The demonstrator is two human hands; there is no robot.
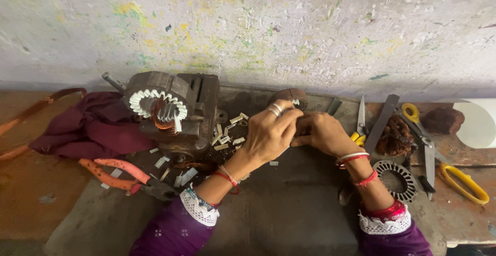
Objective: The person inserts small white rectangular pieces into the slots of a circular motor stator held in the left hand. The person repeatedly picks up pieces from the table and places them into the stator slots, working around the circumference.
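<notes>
Both hands meet just above the middle of the bench [289, 204], closed together around one small round motor core [292, 99], a dark rotor-like piece with pale insulation showing at its top edge. The left hand [268, 134] wraps it from the near left side, ringed fingers [279, 110] curled over the top; the right hand [323, 132] pinches it from the right, thumb and fingertips pressed in (what exactly they grip there is hidden). The core sits at the far edge of both hands, toward the wall, and its axis cannot be told.

Left of the left hand stands a bench vise [178, 111] clamping a white-toothed stator [155, 106], with pale paper slips [230, 132] scattered between. Red-handled pliers [124, 176] lie nearer left. Right of the right hand lie yellow-handled scissors [361, 127], a laminated ring [395, 178] and a copper wire tangle [395, 137].
</notes>
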